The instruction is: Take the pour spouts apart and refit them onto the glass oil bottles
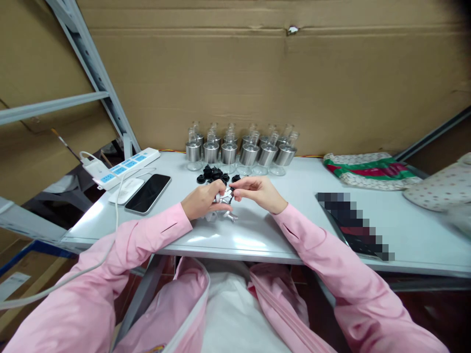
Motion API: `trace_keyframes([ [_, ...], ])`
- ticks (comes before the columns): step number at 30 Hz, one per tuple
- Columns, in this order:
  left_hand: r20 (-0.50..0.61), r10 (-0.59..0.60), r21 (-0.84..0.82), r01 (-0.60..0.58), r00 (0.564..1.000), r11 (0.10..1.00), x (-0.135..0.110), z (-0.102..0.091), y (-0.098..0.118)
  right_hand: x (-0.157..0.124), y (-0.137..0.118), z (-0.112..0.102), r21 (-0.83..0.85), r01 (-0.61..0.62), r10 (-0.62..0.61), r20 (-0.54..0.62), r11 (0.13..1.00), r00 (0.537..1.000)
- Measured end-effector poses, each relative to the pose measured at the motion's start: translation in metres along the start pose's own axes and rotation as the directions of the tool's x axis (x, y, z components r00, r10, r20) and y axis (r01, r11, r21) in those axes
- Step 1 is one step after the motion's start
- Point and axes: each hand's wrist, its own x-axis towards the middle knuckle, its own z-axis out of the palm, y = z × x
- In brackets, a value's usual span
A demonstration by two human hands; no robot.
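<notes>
At the middle of the table my left hand (204,199) is closed around a small shiny silver piece (223,197), whose exact kind I cannot make out. My right hand (259,192) pinches at the same spot, its fingertips on a small black part (231,190) against the silver one. Below the hands lie more silver pieces (231,216), partly covered by the left hand. Just beyond the fingers sits a loose cluster of black stoppers (216,173). Behind them stand two rows of glass bottles with metal sleeves (249,155), their necks uncapped.
On the left lie a black-screened phone (148,194), a white charging pad (127,190) and a power strip (129,167); a white cable crosses my left sleeve. To the right are a pixelated dark item (349,225) and a patterned cloth bag (370,170). Cardboard (235,73) walls the back.
</notes>
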Motion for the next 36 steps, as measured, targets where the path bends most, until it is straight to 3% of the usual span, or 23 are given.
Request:
trace_keyframes([
  [3, 0.032, 0.003, -0.003, -0.003, 0.999, 1.000, 0.0012, -0.0004, 0.0016, 0.0002, 0.0019, -0.0002, 0.012, -0.013, 0.012, 0.030, 1.000, 0.999],
  [10, 0.017, -0.013, 0.065, 0.012, 1.000, 0.998, 0.0018, -0.0007, 0.0021, 0.0008, 0.0015, 0.0004, 0.022, 0.044, -0.044, -0.030, 0.999, 0.999],
  [21, 0.047, -0.049, 0.116, 0.043, 0.998, 0.992, 0.0014, -0.0007, 0.0031, 0.0018, 0.0037, -0.0020, 0.070, -0.012, 0.010, 0.036, 0.997, 0.999],
  [27, 0.052, -0.020, 0.151, 0.012, 0.998, 0.989, 0.0017, -0.0025, 0.0062, 0.0005, 0.0029, 0.0016, 0.043, 0.026, -0.028, 0.059, 0.999, 0.998],
  [36, 0.101, -0.070, 0.107, 0.059, 0.992, 0.993, 0.0024, -0.0024, 0.0070, 0.0000, 0.0021, -0.0020, 0.059, -0.015, 0.008, 0.122, 0.998, 0.992],
])
